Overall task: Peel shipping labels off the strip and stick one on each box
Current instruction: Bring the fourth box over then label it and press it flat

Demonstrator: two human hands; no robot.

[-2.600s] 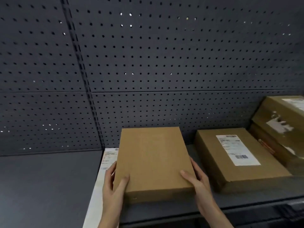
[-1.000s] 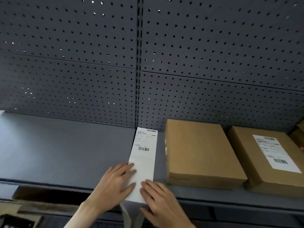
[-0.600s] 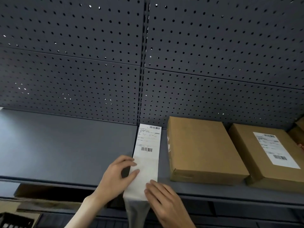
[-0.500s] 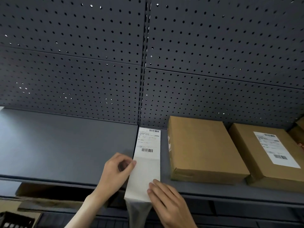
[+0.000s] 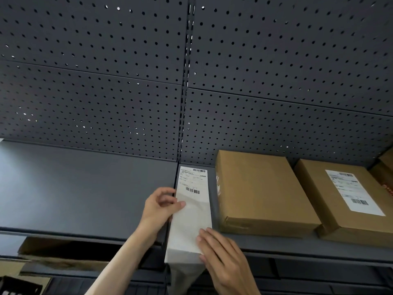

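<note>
— Strip (image 5: 192,211) of labels first: where does it lie?

— Lengthwise on the grey shelf (image 5: 85,188), running from the back edge by the pegboard (image 5: 106,81) to the front edge, where its near end folds over and hangs down. It sits right at the seam between two shelf sections, just to the left of the plain box (image 5: 261,192).

— Anything printed on it?

— One printed label (image 5: 193,179) at the far end, with barcodes. The near stretch of the strip is blank white.

— And the hands?

— Left hand (image 5: 160,206) is at the strip's left edge, fingers curled, thumb and fingertips pinching that edge just below the printed label. Right hand (image 5: 223,254) lies flat, fingers fairly straight, pressing the strip's near right corner down at the shelf's front edge. It grasps nothing.

— Boxes?

— The plain box lies flat, no label on its top, its front face near the front edge of the shelf. To its right, touching or nearly so, a labelled box (image 5: 340,201) also lies flat, with a white shipping label (image 5: 353,192) stuck on top. A sliver of a third box (image 5: 386,167) shows at the right edge of the view, too cropped to describe.

— Below the shelf?

— Some cardboard (image 5: 53,252) in shadow on the left; I cannot tell more.
</note>
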